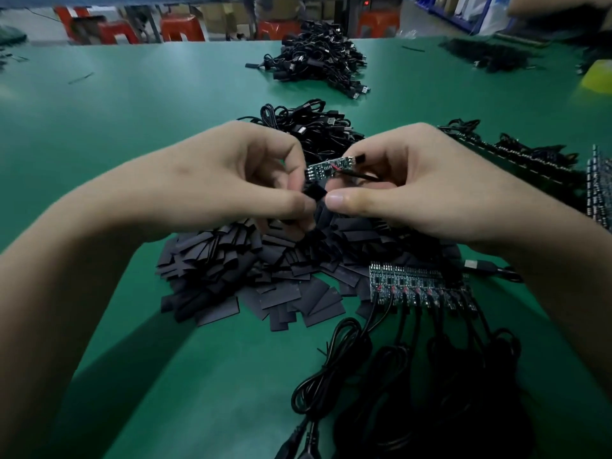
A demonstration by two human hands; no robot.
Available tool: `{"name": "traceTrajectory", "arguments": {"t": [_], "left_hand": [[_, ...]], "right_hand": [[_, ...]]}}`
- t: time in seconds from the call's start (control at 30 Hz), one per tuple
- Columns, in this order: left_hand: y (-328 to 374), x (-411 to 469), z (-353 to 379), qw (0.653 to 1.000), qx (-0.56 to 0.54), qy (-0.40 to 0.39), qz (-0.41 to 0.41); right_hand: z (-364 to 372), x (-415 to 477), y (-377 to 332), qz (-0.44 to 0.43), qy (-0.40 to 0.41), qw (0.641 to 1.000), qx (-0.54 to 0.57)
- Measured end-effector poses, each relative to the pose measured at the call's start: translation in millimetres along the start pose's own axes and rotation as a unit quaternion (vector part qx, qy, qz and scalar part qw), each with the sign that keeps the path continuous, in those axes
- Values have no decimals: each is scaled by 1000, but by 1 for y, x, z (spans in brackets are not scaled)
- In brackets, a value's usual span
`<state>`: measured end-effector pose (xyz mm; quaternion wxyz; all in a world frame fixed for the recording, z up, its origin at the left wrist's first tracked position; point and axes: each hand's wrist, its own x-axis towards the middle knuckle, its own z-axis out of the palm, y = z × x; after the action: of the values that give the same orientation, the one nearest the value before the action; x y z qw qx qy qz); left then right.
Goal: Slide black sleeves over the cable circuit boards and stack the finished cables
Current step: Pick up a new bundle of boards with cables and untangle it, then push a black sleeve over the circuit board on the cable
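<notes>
My left hand [238, 180] pinches a short black sleeve [314, 193] between thumb and fingers. My right hand [414, 187] holds a small circuit board [323, 168] with its black cable [361, 175], just above the sleeve. The board is bare and its left end is near the sleeve's mouth. Below both hands lies a heap of flat black sleeves [251, 270]. A row of bare boards with cables [420, 286] lies at the lower right. A stack of cables [308, 127] sits just behind my hands.
A bigger pile of cables [321, 61] lies farther back on the green table [132, 120]. More boards and cables [530, 160] line the right side. A yellow object [599, 81] is at the far right edge. Red stools [182, 28] stand behind the table.
</notes>
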<state>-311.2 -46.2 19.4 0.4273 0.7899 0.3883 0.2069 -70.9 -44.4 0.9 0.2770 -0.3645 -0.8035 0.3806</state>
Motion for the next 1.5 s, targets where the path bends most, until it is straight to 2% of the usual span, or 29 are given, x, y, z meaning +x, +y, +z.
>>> {"name": "traceTrajectory", "arguments": {"t": [0.2, 0.33, 0.4, 0.47, 0.57, 0.7, 0.9, 1.1, 1.5], "left_hand": [[-4, 1, 2, 998, -64, -15, -17], [-9, 2, 3, 995, -93, -6, -31], [-9, 2, 4, 996, -80, 31, -34], [-6, 2, 6, 994, -57, 93, -21], [-1, 2, 9, 985, 22, 174, 9], [4, 3, 17, 968, 101, 228, 13], [6, 5, 29, 951, 163, 263, 26], [2, 7, 34, 939, 173, 296, 7], [-3, 6, 36, 930, 204, 306, -12]], "right_hand": [[0, 0, 3, -12, 27, 999, 14], [0, -1, 1, -18, 44, 998, -39], [-3, -1, -1, -2, 47, 998, -36], [-8, -2, -1, 26, 55, 998, 28], [-16, -4, -2, 63, 42, 994, 75], [-15, -6, -3, 114, 11, 986, 117], [-10, -6, -6, 141, 6, 977, 157], [-5, -3, -4, 156, 43, 970, 182], [10, -1, 6, 165, 51, 971, 168]]}}
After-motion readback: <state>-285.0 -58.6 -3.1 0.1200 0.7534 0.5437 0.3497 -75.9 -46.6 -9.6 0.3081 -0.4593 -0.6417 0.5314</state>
